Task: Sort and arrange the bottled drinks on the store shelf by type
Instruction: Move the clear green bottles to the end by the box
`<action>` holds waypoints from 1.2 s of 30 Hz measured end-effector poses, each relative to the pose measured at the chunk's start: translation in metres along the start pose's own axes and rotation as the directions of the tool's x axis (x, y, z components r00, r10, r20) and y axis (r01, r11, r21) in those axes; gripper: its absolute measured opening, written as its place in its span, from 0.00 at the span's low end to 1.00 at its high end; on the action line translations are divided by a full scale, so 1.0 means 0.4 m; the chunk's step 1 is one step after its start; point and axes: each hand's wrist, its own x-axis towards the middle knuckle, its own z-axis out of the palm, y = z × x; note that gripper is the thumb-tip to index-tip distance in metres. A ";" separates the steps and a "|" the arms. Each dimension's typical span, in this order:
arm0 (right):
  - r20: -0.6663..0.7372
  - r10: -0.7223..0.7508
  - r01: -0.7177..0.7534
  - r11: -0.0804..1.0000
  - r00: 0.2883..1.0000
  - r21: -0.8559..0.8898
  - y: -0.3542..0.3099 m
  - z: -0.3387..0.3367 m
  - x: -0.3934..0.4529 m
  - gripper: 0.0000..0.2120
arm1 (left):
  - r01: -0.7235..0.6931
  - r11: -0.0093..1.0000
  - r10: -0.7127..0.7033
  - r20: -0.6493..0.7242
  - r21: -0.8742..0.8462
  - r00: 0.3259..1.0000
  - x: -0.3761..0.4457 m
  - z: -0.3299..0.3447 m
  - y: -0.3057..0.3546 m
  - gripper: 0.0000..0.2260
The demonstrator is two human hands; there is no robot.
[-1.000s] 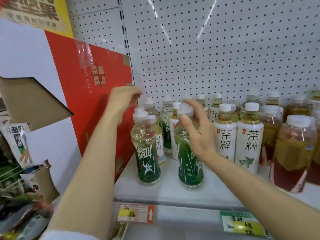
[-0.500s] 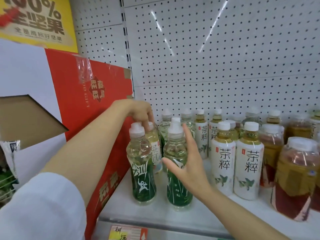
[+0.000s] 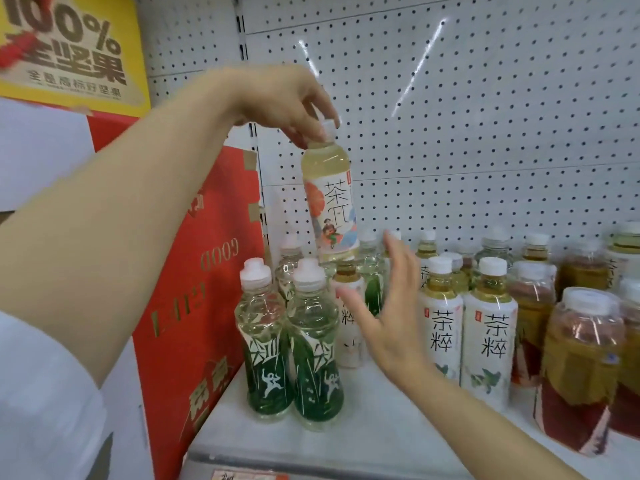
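At the left end of the white metal shelf (image 3: 346, 441) stands a big red cardboard box (image 3: 204, 306). Next to it, near the front edge, we see two clear plastic bottles with dark green leaf labels (image 3: 287, 344), standing side by side and touching. Our left hand (image 3: 294, 102) pinches the white cap of a pale yellow tea bottle with an orange and blue picture label (image 3: 329, 202) and holds it up in the air, above the bottles in the back row. Our right hand (image 3: 388, 317) is flat with straight fingers, holding nothing, just in front of the white-label tea bottles (image 3: 467, 327). Brown drink jars (image 3: 581, 368) stand toward the right end. We hold the bottle only by its cap, so it could slip, fall and knock the others over.
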 end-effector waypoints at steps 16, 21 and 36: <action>-0.080 0.220 -0.206 0.967 0.972 0.149 -0.046 -0.324 0.013 0.36 | 0.098 0.994 -0.107 0.336 0.044 0.936 0.119 0.311 0.021 0.20; -0.244 0.263 -0.201 0.947 0.933 0.252 -0.057 -0.410 -0.072 0.32 | 0.176 0.924 -0.328 0.470 0.338 0.820 0.119 0.454 -0.061 0.18; -0.379 0.374 -0.346 0.927 0.846 0.144 0.098 -0.685 -0.262 0.31 | 0.047 0.994 0.006 0.481 -0.097 0.877 0.026 0.456 0.097 0.08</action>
